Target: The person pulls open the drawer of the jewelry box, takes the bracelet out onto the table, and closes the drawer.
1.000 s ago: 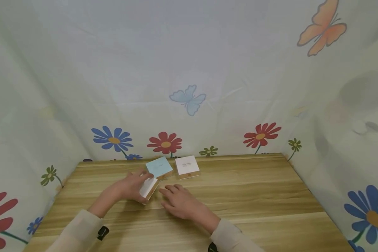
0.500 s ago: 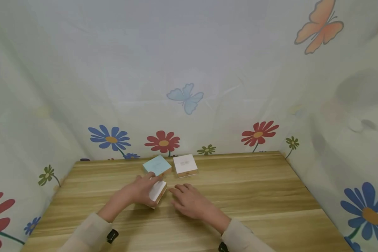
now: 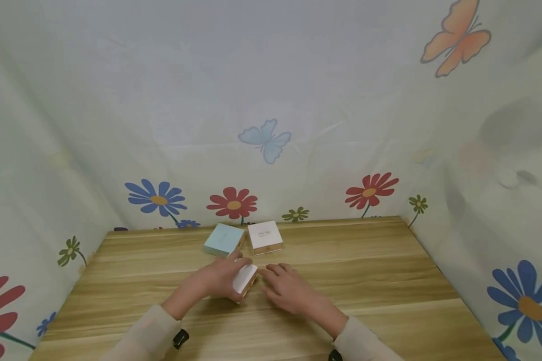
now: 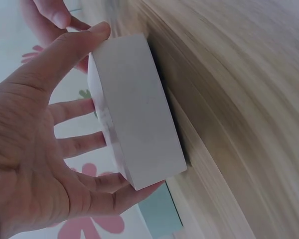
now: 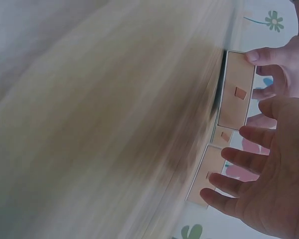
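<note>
My left hand (image 3: pixel 219 278) grips a small white box (image 3: pixel 245 279) at its near and far sides, thumb at the near end. In the left wrist view the white box (image 4: pixel 139 109) shows a plain white face, low at the tabletop. The right wrist view shows its tan side (image 5: pixel 237 89) with a small tab. My right hand (image 3: pixel 293 291) lies just right of that box, fingers apart and loosely bent, holding nothing. Behind my left hand sits a light blue box (image 3: pixel 223 239), turned at an angle. Beside it stands a second white box (image 3: pixel 265 235) with small print on top.
The wood-grain table (image 3: pixel 366 281) reaches back to a pale cloth wall (image 3: pixel 271 75) printed with flowers and butterflies. Similar cloth hangs on the left and right sides. Both sleeves (image 3: pixel 144 331) are light, with a small black piece near each cuff.
My left hand has moved the gripped white box to the right across the table. The light blue box has turned slightly. My right hand has shifted right too, its fingers still free.
</note>
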The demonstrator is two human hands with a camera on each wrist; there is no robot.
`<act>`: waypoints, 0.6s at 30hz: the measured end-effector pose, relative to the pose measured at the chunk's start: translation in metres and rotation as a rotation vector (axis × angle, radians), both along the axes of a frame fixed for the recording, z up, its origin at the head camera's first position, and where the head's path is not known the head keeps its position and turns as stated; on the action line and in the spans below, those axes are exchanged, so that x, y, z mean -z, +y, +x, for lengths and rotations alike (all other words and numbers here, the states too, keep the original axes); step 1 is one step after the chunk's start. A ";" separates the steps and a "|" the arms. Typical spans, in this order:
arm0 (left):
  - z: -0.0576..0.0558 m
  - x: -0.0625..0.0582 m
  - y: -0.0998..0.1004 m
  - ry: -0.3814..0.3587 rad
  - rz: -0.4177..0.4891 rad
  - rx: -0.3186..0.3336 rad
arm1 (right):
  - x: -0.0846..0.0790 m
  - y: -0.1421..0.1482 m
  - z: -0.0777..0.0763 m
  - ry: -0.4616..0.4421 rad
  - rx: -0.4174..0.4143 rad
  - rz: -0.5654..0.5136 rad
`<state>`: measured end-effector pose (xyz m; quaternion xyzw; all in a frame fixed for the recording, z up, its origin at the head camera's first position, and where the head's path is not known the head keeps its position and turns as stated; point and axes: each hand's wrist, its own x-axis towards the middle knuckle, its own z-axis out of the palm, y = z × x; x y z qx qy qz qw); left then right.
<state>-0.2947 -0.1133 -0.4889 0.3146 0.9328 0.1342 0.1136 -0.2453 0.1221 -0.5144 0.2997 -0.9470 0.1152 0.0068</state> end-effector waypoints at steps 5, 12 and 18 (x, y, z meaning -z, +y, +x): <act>0.000 0.002 0.010 0.008 0.000 0.009 | -0.002 0.009 0.002 -0.017 0.018 -0.009; 0.000 0.005 0.023 0.009 -0.012 -0.005 | 0.001 0.018 0.002 -0.012 0.034 -0.042; 0.000 0.005 0.032 0.016 -0.020 -0.006 | 0.002 0.026 0.000 -0.014 0.057 -0.060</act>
